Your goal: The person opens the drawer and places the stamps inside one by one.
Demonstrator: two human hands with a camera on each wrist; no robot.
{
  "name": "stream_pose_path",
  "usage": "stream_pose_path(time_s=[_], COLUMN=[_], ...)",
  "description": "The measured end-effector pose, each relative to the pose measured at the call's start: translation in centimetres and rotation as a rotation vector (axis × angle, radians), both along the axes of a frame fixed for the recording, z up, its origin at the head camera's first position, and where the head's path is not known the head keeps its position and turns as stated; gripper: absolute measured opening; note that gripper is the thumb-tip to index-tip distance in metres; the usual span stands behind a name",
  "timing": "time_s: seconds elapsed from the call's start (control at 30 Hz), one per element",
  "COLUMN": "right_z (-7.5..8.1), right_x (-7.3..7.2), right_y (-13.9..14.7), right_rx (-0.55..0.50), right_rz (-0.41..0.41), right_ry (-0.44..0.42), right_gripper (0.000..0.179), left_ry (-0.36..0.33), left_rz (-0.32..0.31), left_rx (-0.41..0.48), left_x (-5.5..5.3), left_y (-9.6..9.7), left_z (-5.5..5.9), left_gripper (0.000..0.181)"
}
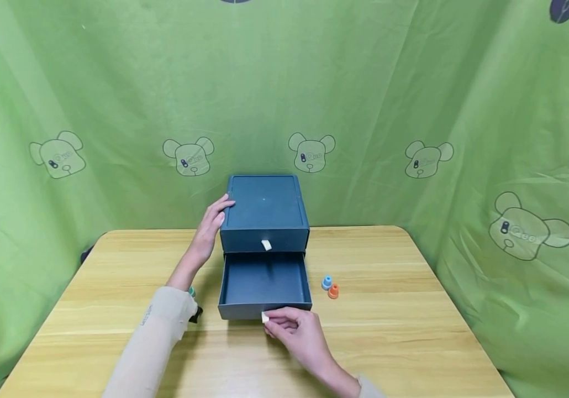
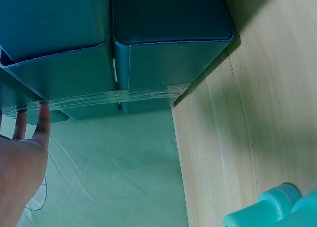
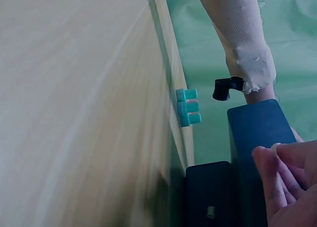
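A dark blue desktop drawer cabinet [image 1: 264, 202] stands on the table, its tiers stacked. Its middle drawer [image 1: 264, 276] is pulled out, with the inner floor in sight. My right hand [image 1: 299, 334] pinches that drawer's small white pull tab [image 1: 264, 318] between thumb and fingers. Extended fingers of my left hand [image 1: 208, 229] rest against the cabinet's left side near the top edge. The left wrist view shows that hand [image 2: 20, 162] by clear tape running across the tiers. In the right wrist view the lowest drawer [image 3: 208, 187] is closed, below the pulled-out one.
Right of the cabinet stand a light blue stepped peg [image 1: 326, 283] and an orange one [image 1: 333, 291]. Teal pegs [image 3: 188, 108] stand on the left side, mostly behind my left sleeve in the head view. Green curtains [image 1: 364, 110] surround the wooden table [image 1: 389, 331].
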State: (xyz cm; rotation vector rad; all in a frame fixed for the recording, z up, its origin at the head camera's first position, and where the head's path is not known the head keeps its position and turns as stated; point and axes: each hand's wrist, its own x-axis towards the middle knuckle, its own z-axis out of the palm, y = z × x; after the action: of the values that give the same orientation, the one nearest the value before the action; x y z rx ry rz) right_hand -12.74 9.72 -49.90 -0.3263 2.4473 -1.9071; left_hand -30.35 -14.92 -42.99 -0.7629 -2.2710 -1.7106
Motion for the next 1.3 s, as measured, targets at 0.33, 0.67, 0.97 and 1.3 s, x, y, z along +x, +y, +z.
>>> stream_pose_path(time_s=[0.33, 0.67, 0.97, 1.3], right_z=[3.3, 6.1, 2.7, -0.3], right_x=[0.1, -3.2, -7.3, -8.8], right_y=[1.7, 6.8, 11.1, 13.2], right_rx=[-0.01, -0.034, 0.027, 0.222], right_rz=[-0.08, -0.306, -0.323, -0.342], right_ry=[0.135, 0.256, 0.183, 0.026], right_gripper=[0.014, 0.02, 0.027, 0.034], left_ry=[0.003, 0.005, -0.002, -0.007], left_rz=[-0.002, 0.0, 0.006, 0.024], left_rx=[0.004, 0.008, 0.03, 0.117], left_x=[0.0, 0.0, 0.2, 0.1], left_y=[0.0, 0.0, 0.3, 0.9], left_z=[0.0, 0.0, 0.0, -0.6], left_gripper=[0.045, 0.045, 0.045, 0.045])
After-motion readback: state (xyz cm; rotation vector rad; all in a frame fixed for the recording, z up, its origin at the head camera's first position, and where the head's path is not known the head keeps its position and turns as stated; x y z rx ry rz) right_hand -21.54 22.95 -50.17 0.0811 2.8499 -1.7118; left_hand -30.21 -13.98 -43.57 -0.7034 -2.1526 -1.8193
